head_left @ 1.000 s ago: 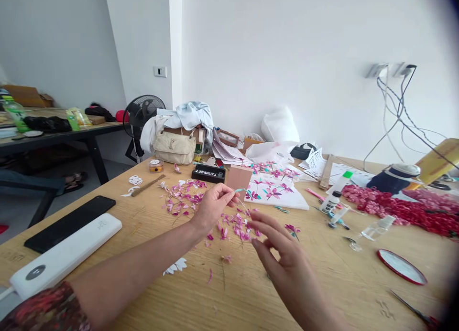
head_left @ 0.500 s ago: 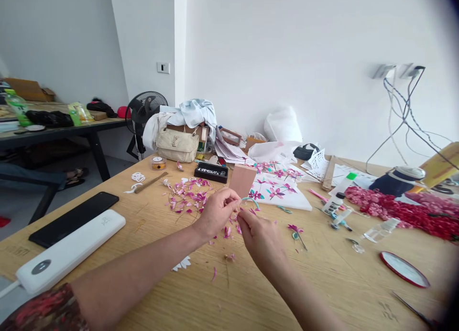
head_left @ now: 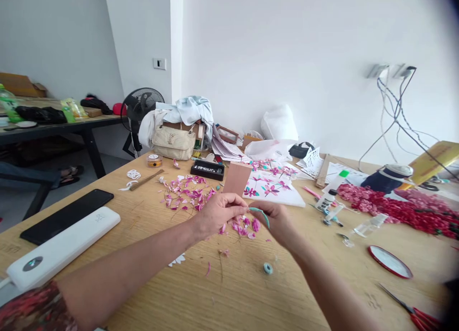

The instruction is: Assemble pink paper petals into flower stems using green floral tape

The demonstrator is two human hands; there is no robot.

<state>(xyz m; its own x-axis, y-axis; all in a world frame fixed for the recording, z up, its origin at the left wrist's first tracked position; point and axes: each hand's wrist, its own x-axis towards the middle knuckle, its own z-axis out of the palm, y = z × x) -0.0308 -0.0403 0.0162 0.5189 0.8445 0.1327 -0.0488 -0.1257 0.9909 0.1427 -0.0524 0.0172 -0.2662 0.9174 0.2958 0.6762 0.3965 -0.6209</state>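
A thin, curved teal strip (head_left: pixel 264 215) bridges my two hands above the wooden table. My left hand (head_left: pixel 220 214) has thumb and forefinger pinched at the strip's left end. My right hand (head_left: pixel 281 223) meets it from the other side, its fingers closed by the strip, which curves across in front of them; its fingertips are partly hidden. Whatever fine part lies between the fingertips is too small to make out. Below the hands is a small teal spool (head_left: pixel 267 268). Loose pink petals (head_left: pixel 186 192) and small pink blossoms (head_left: pixel 247 226) are scattered behind and beneath the hands.
At left lie a black phone (head_left: pixel 68 214) and a white power bank (head_left: pixel 64 247). Finished pink flowers (head_left: pixel 270 190) rest on a white sheet behind. To the right are small bottles (head_left: pixel 326 199), a red-rimmed oval dish (head_left: pixel 390 261), red-handled scissors (head_left: pixel 412 312) and crimson yarn-like bundles (head_left: pixel 405 211).
My right hand has shifted up and right, and its fingers now lie behind the teal strip. The spool has come into sight below. The whole view has slid slightly.
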